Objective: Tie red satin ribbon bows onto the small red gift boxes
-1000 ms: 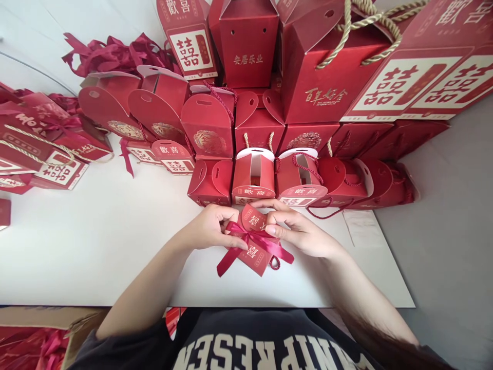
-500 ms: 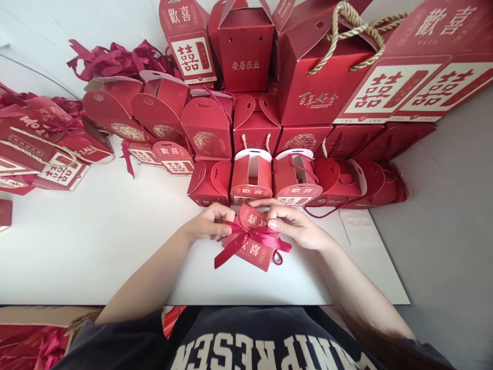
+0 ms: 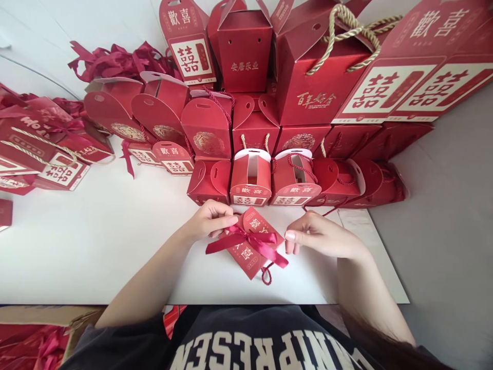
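Note:
A small red box (image 3: 252, 259) with pale lettering sits tilted in front of me, a crimson ribbon bow (image 3: 250, 238) across its top and a dark red cord loop (image 3: 266, 275) at its lower right. My left hand (image 3: 215, 220) pinches a loop of the bow at the box's left side. Just off the box's right corner is my right hand (image 3: 321, 235), its fingers curled together; whether anything is between them is too small to tell.
Rows of red gift boxes (image 3: 208, 128) stand along the back of the white table (image 3: 96, 236). Crimson ribbons (image 3: 119, 61) are heaped at the back left, more boxes (image 3: 63, 172) lie at the left, and a grey wall (image 3: 447, 205) bounds the right.
My right hand has moved off the bow to the right. The small box has turned and shifted slightly toward me, with my left hand still at the bow's left side.

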The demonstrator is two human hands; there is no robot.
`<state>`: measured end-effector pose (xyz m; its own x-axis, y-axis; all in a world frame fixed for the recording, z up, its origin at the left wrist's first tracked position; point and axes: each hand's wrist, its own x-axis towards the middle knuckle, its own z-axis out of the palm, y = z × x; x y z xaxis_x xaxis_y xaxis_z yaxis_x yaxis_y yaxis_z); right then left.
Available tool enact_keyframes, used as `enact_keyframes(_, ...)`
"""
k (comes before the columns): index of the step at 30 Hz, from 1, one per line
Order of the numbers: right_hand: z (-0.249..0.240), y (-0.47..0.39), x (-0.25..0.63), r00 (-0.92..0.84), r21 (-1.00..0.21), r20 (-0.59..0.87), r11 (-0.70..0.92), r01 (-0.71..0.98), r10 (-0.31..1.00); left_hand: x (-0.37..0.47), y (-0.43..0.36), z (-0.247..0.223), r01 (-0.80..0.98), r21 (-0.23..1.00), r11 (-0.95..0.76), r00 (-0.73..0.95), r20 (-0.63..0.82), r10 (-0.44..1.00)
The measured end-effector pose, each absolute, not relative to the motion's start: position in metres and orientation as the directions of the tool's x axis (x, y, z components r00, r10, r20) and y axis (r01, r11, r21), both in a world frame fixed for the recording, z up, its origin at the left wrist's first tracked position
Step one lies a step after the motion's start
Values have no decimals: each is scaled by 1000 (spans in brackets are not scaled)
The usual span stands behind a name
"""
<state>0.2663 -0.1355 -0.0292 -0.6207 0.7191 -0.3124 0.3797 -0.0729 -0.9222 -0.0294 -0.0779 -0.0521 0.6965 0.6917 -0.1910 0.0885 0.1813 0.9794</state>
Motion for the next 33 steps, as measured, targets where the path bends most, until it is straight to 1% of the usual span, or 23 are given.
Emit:
enact_keyframes(3, -24, -138, 265, -648, -938, -279, -57, 341, 709, -28, -80, -49, 64, 967, 246, 695, -220, 685)
enact_keyframes(5, -22, -139, 261, -654, -944, -258, -42, 327, 712, -28, -81, -47, 50, 953, 297, 732, -238, 638)
enact_keyframes(7, -23, -139, 255, -640, -956, -239, -62, 287, 730, -29, -82, -45, 61, 940, 336, 770, -259, 583)
enact_keyframes(11, -30, -139, 246, -501, -973, -219, -151, 173, 837, -32, -82, -42, 78, 934, 349, 814, -262, 518)
enact_keyframes(13, -33, -138, 245, -456, -961, -253, -166, 223, 853, -32, -81, -41, 101, 946, 306, 799, -261, 542)
enact_keyframes(14, -34, -137, 245, -463, -948, -281, -168, 270, 840, -32, -81, -41, 121, 956, 269, 778, -259, 572)
enact_keyframes(16, -34, -136, 247, -517, -925, -327, -156, 346, 791, -31, -81, -40, 156, 970, 185, 727, -239, 643)
enact_keyframes(17, -34, -136, 247, -550, -924, -332, -146, 354, 767, -30, -81, -39, 167, 974, 152, 705, -225, 672)
enact_keyframes(19, -33, -136, 248, -562, -935, -296, -113, 337, 772, -30, -80, -39, 166, 979, 121, 675, -202, 709)
enact_keyframes(23, -35, -136, 249, -415, -937, -203, -54, 345, 887, -30, -80, -40, 153, 979, 132, 645, -200, 738)
enact_keyframes(27, -37, -136, 251, -423, -930, -175, -9, 367, 889, -31, -79, -41, 157, 977, 143, 660, -211, 721)
enact_keyframes(30, -37, -137, 250, -378, -930, -146, 3, 368, 914, -31, -79, -41, 161, 979, 129, 659, -204, 724)
enact_keyframes(33, -35, -137, 249, -428, -928, -189, -18, 371, 884, -30, -80, -42, 176, 979, 106, 656, -197, 728)
